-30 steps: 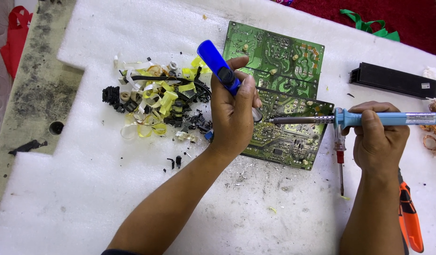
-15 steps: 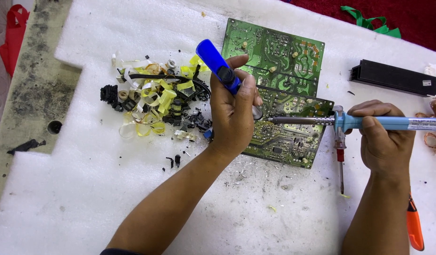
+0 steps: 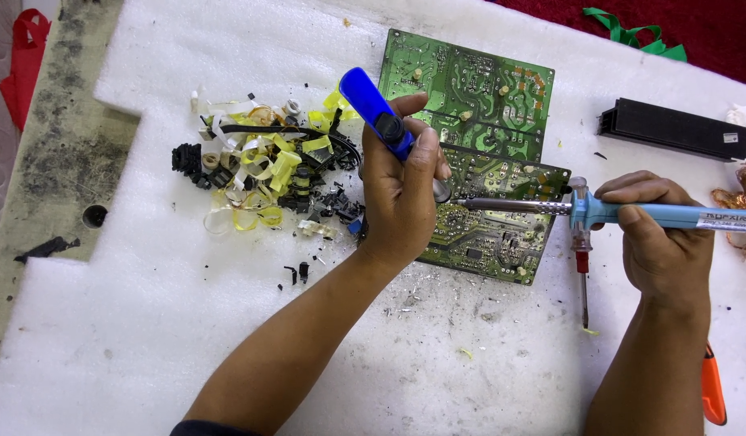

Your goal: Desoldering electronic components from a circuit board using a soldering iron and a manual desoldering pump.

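White foam-covered table (image 3: 147, 323): green circuit board (image 3: 494, 218); left hand (image 3: 401, 194) gripping blue desoldering pump (image 3: 377, 113); right hand (image 3: 664, 234) clasping white-labelled blue soldering iron (image 3: 631, 214); black box (image 3: 672, 129) far right.

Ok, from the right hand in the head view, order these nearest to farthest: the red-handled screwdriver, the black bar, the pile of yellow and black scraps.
From the right hand, which holds the blue soldering iron:
1. Red-handled screwdriver, lying just to the left of that hand.
2. Black bar, up the foam toward the far edge.
3. Pile of yellow and black scraps, far across, past the left hand.
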